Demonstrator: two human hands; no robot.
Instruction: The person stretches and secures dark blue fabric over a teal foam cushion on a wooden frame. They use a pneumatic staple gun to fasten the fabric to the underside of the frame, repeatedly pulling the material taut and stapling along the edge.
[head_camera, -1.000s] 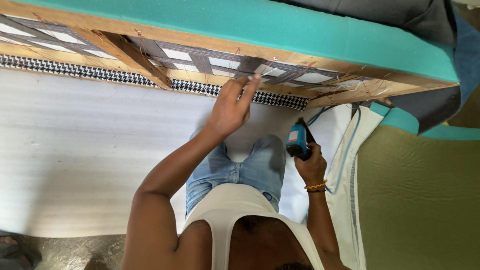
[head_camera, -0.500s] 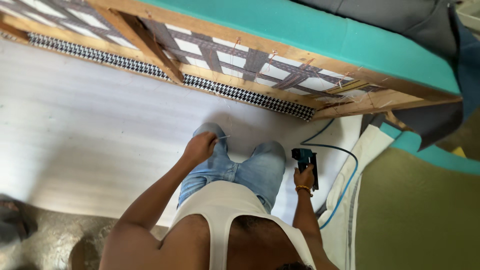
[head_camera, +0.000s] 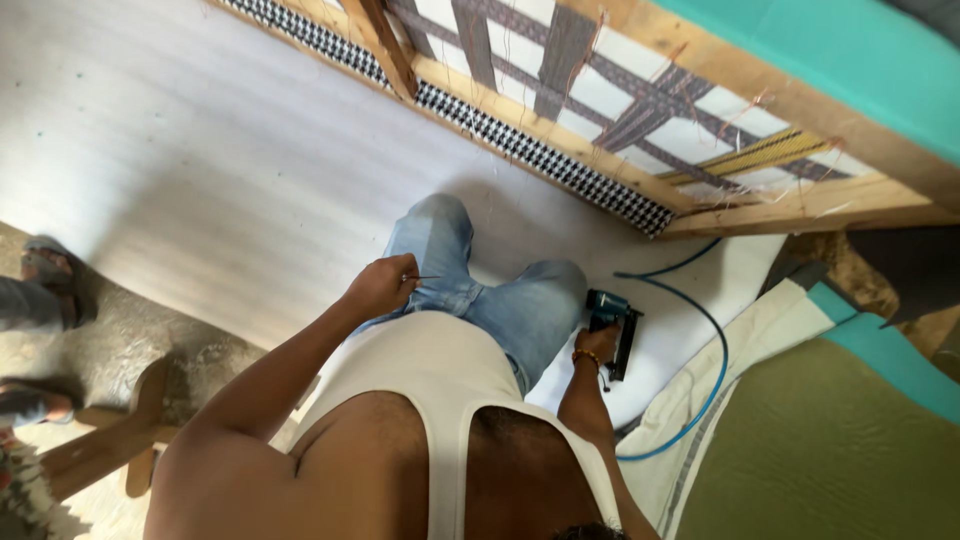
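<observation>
The fingers (head_camera: 392, 283) of the left hand (head_camera: 378, 288) are pinched together on a thin pin (head_camera: 422, 277), which sticks out to the right, over the left knee. The hand rests on the jeans (head_camera: 470, 280) at this knee. The right hand (head_camera: 598, 345) is clenched around the handle of a teal stapler (head_camera: 612, 325), beside the right thigh. On this wrist there is a gold bracelet (head_camera: 585, 357). The black body of the stapler points down to the white cloth (head_camera: 180, 160) on which the person kneels. A blue hose (head_camera: 712, 345) goes from the stapler in a wide curve to the right and then down along the edge of the cloth.

To the right of the hose lies a cream strip with a striped border, and beyond it an olive cushion (head_camera: 830, 450) with a teal edge. At the left, on the rough floor, there are a wooden piece (head_camera: 120, 440) and the sandalled feet (head_camera: 45, 275) of another person.

Further away, past the knees, a wooden frame (head_camera: 800, 200) lies across the picture. Along its near rail runs a black-and-white checked band (head_camera: 520, 140), touching the white cloth. Inside the frame, dark webbing straps (head_camera: 570, 45) cross over white fabric. Above the frame, in the upper right corner, there is teal foam (head_camera: 850, 60).
</observation>
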